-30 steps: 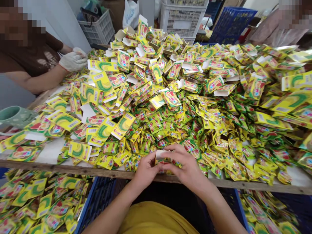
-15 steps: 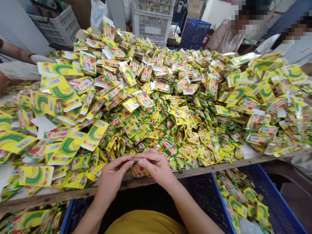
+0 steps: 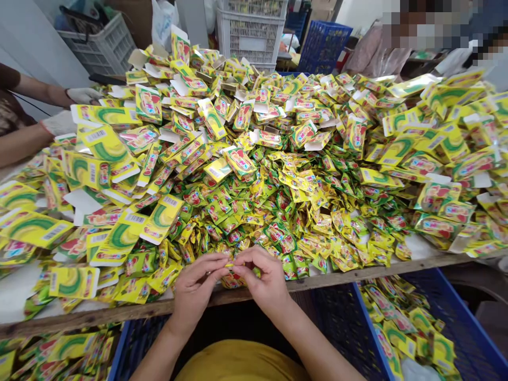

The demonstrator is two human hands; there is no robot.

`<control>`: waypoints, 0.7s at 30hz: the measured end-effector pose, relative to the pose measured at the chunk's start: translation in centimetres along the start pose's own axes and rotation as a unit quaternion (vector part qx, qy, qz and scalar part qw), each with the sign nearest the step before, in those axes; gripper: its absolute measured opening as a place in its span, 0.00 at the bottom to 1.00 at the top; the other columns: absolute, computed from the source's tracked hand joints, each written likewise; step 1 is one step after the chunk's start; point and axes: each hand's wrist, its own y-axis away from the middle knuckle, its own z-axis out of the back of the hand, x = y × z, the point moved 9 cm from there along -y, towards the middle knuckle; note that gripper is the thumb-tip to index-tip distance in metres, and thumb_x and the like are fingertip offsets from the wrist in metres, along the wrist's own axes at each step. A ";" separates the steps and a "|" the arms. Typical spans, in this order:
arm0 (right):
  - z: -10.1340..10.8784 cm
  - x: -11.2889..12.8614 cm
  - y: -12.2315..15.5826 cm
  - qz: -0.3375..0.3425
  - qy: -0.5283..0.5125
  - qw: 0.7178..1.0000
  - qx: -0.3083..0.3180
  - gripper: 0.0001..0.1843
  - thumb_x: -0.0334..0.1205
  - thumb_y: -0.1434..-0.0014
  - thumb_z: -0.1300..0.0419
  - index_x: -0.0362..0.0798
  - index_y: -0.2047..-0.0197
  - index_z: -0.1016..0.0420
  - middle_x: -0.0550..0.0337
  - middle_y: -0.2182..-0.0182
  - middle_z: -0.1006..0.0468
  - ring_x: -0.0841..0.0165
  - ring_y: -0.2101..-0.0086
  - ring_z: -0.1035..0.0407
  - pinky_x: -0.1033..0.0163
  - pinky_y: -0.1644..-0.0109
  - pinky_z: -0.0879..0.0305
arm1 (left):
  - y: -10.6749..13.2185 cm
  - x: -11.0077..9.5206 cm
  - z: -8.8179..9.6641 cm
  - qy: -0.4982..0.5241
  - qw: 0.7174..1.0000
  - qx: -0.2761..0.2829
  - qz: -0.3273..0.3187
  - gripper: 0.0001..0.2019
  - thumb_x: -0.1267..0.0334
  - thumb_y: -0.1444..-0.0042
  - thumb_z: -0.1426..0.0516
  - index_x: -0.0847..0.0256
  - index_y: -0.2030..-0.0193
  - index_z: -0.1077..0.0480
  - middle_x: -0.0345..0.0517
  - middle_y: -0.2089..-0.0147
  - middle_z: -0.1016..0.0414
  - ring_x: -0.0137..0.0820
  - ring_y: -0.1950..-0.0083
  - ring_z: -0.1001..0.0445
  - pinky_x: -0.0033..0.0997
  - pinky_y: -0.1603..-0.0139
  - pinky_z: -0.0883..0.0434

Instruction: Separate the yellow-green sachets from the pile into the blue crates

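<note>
My left hand point(image 3: 201, 280) and my right hand point(image 3: 262, 275) meet at the near edge of the table, fingertips pinched together. Between them is a small yellow box point(image 3: 232, 280) with red print, mostly hidden by the fingers. Thumbs and forefingers of both hands press at its upper end. Just beyond my hands lies a heap of small green and yellow foil packets point(image 3: 280, 235). Loose yellow boxes with green swirls and barcodes, such as a flat box point(image 3: 162, 219), lie left of my left hand.
Many open-flapped boxes point(image 3: 214, 119) are piled at the back. Under the wooden table edge point(image 3: 317, 281) stand a blue crate point(image 3: 472, 328) with filled boxes and another at left. A co-worker's gloved hands point(image 3: 61, 123) are at far left; another person point(image 3: 367, 50) sits behind.
The view has shifted slightly, moving the pile a little right in the picture. My fingers have shifted at the box's upper end. The co-worker's gloved hands at left have moved apart.
</note>
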 end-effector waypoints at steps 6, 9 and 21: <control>0.0 1.2 3.1 0.106 0.082 0.991 0.007 0.13 0.28 0.40 0.42 0.54 0.56 0.24 0.55 0.60 0.23 0.65 0.58 0.29 0.57 0.54 0.30 | 1.8 -2.1 -0.3 -0.051 0.992 0.051 -0.105 0.15 0.74 0.46 0.38 0.51 0.55 0.23 0.44 0.54 0.20 0.33 0.54 0.21 0.32 0.53 0.23; -0.6 1.4 4.9 0.151 0.128 0.980 0.027 0.20 0.25 0.41 0.43 0.56 0.50 0.26 0.53 0.57 0.25 0.65 0.59 0.30 0.58 0.58 0.30 | 3.0 -2.8 -0.9 -0.068 0.980 0.080 -0.171 0.21 0.77 0.45 0.41 0.51 0.48 0.26 0.47 0.52 0.21 0.33 0.52 0.22 0.34 0.52 0.23; 7.0 -4.3 0.4 0.006 0.345 0.934 0.089 0.20 0.25 0.45 0.45 0.51 0.52 0.22 0.53 0.61 0.28 0.61 0.58 0.33 0.53 0.54 0.32 | 0.8 -0.4 2.2 -0.015 0.995 0.000 0.095 0.16 0.62 0.42 0.42 0.54 0.46 0.28 0.49 0.52 0.23 0.36 0.55 0.23 0.34 0.54 0.24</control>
